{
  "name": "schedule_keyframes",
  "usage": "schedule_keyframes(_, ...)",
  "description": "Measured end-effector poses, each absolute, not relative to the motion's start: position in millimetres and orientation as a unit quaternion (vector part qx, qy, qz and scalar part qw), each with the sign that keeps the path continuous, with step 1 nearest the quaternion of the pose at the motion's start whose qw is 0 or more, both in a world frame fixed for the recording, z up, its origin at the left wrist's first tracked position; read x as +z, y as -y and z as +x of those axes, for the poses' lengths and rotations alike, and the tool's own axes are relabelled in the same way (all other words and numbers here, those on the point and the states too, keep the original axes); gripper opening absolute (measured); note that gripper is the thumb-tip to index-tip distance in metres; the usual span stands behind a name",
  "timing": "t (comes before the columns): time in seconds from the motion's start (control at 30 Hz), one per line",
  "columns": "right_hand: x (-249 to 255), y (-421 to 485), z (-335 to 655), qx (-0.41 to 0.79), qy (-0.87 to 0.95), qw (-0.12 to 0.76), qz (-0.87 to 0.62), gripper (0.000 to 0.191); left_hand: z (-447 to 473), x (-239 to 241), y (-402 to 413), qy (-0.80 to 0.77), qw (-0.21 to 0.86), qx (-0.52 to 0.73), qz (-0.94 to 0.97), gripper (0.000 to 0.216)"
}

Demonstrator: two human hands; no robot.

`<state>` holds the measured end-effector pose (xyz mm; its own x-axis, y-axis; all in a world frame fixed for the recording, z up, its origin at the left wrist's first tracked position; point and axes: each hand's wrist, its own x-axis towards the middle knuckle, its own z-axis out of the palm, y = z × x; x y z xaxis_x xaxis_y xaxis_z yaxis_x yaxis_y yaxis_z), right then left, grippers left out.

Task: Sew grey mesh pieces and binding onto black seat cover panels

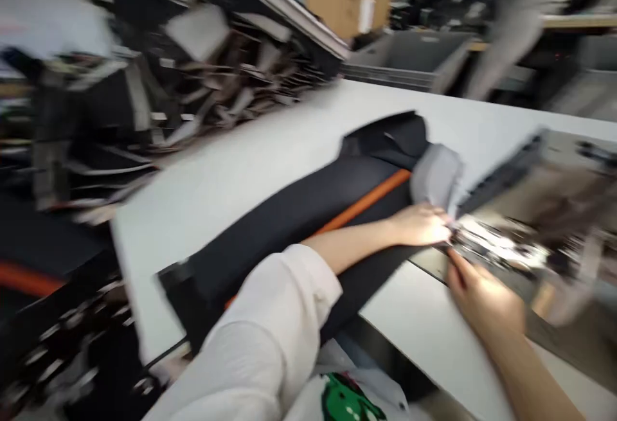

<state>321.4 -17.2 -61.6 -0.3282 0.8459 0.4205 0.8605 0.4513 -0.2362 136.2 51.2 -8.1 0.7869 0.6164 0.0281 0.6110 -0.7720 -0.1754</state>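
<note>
A long dark fabric piece (299, 202) with an orange stripe (369, 202) lies slantwise over the white table, reaching to the lit sewing machine (501, 247) on the right. My left hand (421, 225) is at the fabric's right end, fingers pressed together on its edge beside the machine's bright metal parts. Close by, its fingertips almost meeting the left ones, is my right hand (486, 299), thumb and forefinger pinched; blur hides what is between them. A light grey piece of cloth (436, 173) sits just beyond my left hand.
Piles of dark and grey cut fabric pieces (241, 87) line the table's far left side. Another dark piece with an orange band (29, 279) is at the left edge. Grey bins (424, 54) stand behind the white table (231, 170).
</note>
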Motion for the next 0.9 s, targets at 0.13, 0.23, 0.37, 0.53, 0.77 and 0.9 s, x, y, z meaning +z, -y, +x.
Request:
schedule_keyframes(0.13, -70, 15, 323, -0.074, 0.81, 0.175, -0.555, 0.032, 138, -29, -78, 0.303, 0.103, -0.088, -0.943, 0.031)
schedule_keyframes(0.23, -71, 5, 321, -0.061, 0.799, 0.161, -0.577, 0.033, 138, -41, -85, 0.301, 0.12, -0.133, -0.937, 0.027)
schedule_keyframes(0.37, -66, 9, 321, -0.02, 0.789, 0.145, -0.596, 0.035, 138, -46, -85, 0.3, 0.123, -0.151, -0.934, 0.025)
schedule_keyframes(0.53, -64, 10, 321, 0.006, 0.79, 0.13, -0.6, 0.036, 139, -49, -90, 0.3, 0.138, -0.163, -0.93, 0.023)
schedule_keyframes(0.77, -64, 9, 322, 0.01, 0.793, 0.133, -0.594, 0.036, 139, -49, -90, 0.303, 0.131, -0.166, -0.929, 0.023)
schedule_keyframes(0.9, -63, 9, 322, 0.022, 0.789, 0.128, -0.6, 0.036, 139, -49, -90, 0.313, 0.091, -0.174, -0.929, 0.028)
